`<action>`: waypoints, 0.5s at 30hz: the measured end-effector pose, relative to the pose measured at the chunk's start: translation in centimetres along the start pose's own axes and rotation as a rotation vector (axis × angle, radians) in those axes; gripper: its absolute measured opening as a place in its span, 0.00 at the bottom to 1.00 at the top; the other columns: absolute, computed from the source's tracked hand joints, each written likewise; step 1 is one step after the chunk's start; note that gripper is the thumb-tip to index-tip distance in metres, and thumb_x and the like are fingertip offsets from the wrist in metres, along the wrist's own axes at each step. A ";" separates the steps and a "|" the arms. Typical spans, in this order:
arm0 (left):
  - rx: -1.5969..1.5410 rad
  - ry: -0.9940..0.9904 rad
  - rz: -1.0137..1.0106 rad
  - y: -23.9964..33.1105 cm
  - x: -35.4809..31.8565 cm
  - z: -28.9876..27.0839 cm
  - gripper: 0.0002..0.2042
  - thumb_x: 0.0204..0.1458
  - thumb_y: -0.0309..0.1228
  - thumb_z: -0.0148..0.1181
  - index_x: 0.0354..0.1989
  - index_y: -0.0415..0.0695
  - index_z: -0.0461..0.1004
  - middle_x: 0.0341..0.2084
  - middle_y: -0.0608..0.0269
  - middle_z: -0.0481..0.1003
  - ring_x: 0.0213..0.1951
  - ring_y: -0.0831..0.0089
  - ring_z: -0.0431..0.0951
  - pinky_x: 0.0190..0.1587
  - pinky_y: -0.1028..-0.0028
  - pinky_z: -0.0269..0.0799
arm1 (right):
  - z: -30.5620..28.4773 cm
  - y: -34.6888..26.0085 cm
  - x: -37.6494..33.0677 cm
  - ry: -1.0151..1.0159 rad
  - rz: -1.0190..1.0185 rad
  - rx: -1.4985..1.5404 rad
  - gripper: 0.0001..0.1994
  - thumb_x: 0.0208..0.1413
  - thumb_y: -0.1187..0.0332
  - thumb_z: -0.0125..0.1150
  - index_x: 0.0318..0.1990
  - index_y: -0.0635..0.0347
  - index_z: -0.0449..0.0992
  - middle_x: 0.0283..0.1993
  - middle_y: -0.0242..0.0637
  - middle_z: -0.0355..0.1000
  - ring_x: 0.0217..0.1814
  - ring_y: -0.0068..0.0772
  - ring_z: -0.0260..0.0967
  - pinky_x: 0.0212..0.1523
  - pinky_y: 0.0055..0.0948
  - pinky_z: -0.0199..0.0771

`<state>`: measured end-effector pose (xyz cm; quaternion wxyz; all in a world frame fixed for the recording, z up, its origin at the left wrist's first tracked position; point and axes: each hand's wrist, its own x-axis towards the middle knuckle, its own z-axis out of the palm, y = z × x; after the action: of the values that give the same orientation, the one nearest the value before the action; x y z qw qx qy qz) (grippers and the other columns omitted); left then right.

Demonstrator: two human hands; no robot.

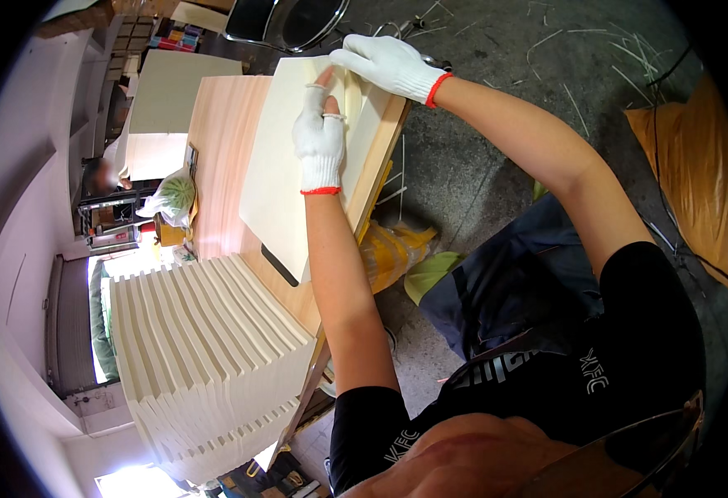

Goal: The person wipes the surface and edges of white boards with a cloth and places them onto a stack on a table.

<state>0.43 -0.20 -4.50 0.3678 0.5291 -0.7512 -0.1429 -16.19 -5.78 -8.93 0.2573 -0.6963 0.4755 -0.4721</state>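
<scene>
STEP: folding cream sheet [285, 178] on wooden surface [223, 141] | left hand [320, 148] presses flat, fingers extended | right hand [389, 65] pinches far flap just beyond | NEXT: likely needs aligned edges, firm crease | folded stack [206, 357] nearer the body, left of left forearm

2 gloved hands [320, 141], 1 cream sheet [277, 178], 1 big paper stack [206, 357], 1 wooden table [223, 141]

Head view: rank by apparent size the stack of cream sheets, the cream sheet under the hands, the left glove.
1. stack of cream sheets, though it lies nearer the camera.
2. cream sheet, partly covered by the hands.
3. left glove, clearly smallest.
</scene>
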 end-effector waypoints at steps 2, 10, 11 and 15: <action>0.094 -0.101 -0.030 -0.8 0.3 -0.6 0.13 0.55 0.31 0.60 0.50 0.49 0.76 0.43 0.53 0.80 0.46 0.64 0.80 0.47 0.71 0.71 | 0.1 0.1 0.1 0.017 -0.012 -0.003 0.23 0.64 0.45 0.40 0.44 0.52 0.75 0.39 0.45 0.77 0.44 0.52 0.74 0.46 0.46 0.71; 0.166 -0.100 -0.028 -1.7 0.5 -0.2 0.14 0.53 0.34 0.64 0.48 0.48 0.77 0.43 0.53 0.80 0.47 0.61 0.80 0.49 0.69 0.71 | 0.8 0.6 0.2 0.072 -0.068 0.004 0.22 0.65 0.46 0.40 0.42 0.53 0.74 0.36 0.44 0.75 0.40 0.49 0.75 0.42 0.42 0.71; 0.165 -0.101 -0.031 -1.7 0.4 -0.3 0.14 0.53 0.34 0.63 0.48 0.48 0.77 0.43 0.54 0.80 0.47 0.61 0.80 0.49 0.68 0.71 | 0.7 0.5 0.3 0.047 -0.042 0.016 0.23 0.64 0.45 0.40 0.42 0.53 0.75 0.38 0.45 0.76 0.42 0.50 0.74 0.44 0.43 0.71; -0.002 -0.005 0.027 -1.7 0.3 0.0 0.14 0.55 0.30 0.59 0.50 0.50 0.76 0.43 0.55 0.80 0.47 0.62 0.80 0.49 0.69 0.72 | 0.4 0.1 0.0 0.014 -0.008 0.030 0.24 0.63 0.44 0.41 0.41 0.53 0.75 0.39 0.46 0.77 0.43 0.51 0.74 0.44 0.44 0.71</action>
<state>1.51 -1.19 -5.40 0.3684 0.5181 -0.7591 -0.1401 -15.86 -5.88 -9.16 0.2626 -0.6908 0.4675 -0.4851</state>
